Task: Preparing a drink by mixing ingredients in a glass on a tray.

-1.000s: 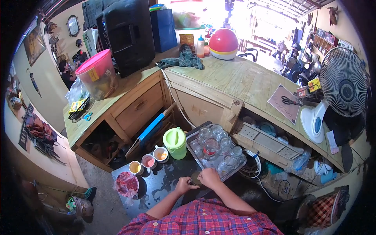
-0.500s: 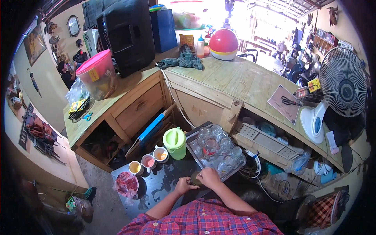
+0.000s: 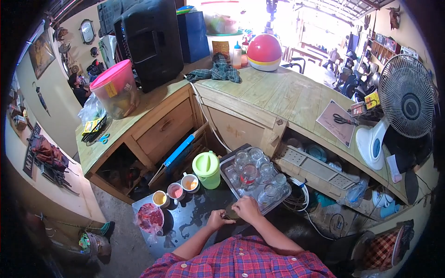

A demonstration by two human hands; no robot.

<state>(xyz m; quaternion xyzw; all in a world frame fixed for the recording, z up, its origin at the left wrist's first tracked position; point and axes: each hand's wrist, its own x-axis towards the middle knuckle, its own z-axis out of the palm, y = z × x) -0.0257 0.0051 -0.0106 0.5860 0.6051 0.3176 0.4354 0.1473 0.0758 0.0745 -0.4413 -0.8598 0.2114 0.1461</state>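
Close to my body, over the dark wet tabletop (image 3: 204,211), my two hands are side by side. My left hand (image 3: 218,220) is closed, thumb pointing right, around something I cannot make out. My right hand (image 3: 246,209) curls at the edge of a small dull olive-brown thing (image 3: 232,211), mostly hidden between the hands. Beyond my right hand is a metal tray (image 3: 225,172) with several upside-down glass mugs (image 3: 266,172). A lime-green lidded pitcher (image 3: 206,172) stands left of the tray. Three white cups, with yellow (image 3: 160,199), pink (image 3: 175,191) and orange (image 3: 190,182) contents, form a row.
A plastic bag of dark red stuff (image 3: 150,217) lies at the table's left corner. Wooden counters (image 3: 273,92) wrap around the far side, holding a black speaker (image 3: 150,44), a pink-lidded tub (image 3: 113,90) and a fan (image 3: 408,99). White cable coils (image 3: 303,197) hang right of the tray.
My hands keep almost the same place and grip, with only a slight shift of the right hand. The cups, pitcher and glass mugs stay put.
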